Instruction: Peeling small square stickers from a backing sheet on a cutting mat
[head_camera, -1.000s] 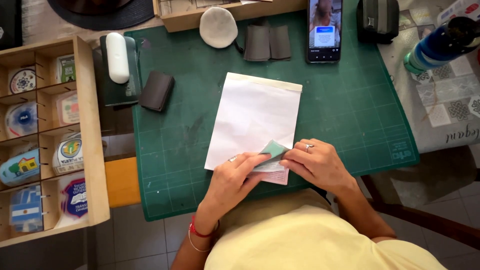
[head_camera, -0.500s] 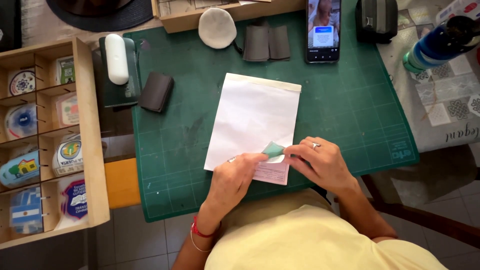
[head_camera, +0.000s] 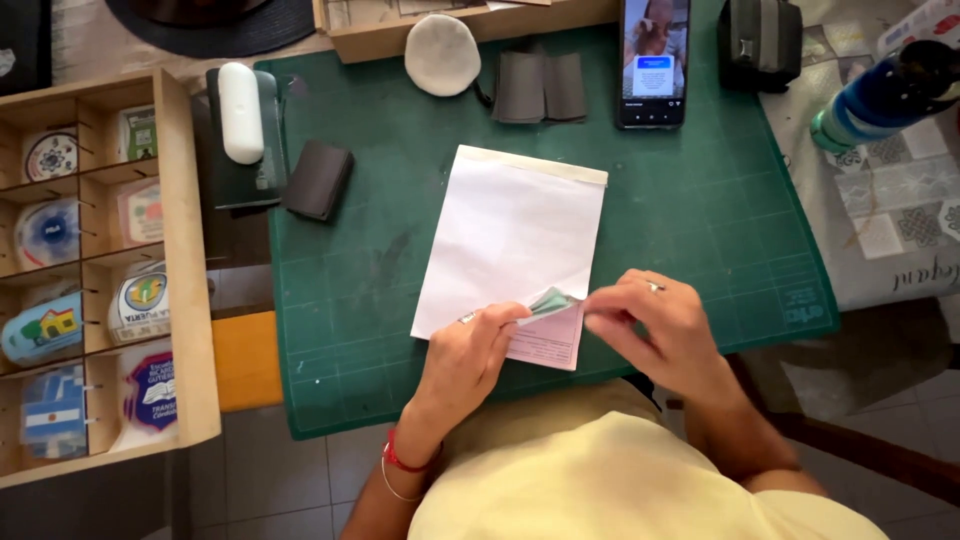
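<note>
While a green cutting mat (head_camera: 700, 200) covers the table, the left hand (head_camera: 470, 350) and right hand (head_camera: 660, 325) pinch a white paper sheet's (head_camera: 515, 230) folded corner above tiled floor (head_camera: 290, 470).

Paper pad (head_camera: 515, 235) is lying on the cutting mat (head_camera: 700, 240) (center), phone (head_camera: 652, 60) behind it, wallet (head_camera: 317, 180) to its left, compartment rack (head_camera: 185, 250) sitting left of the mat.
</note>
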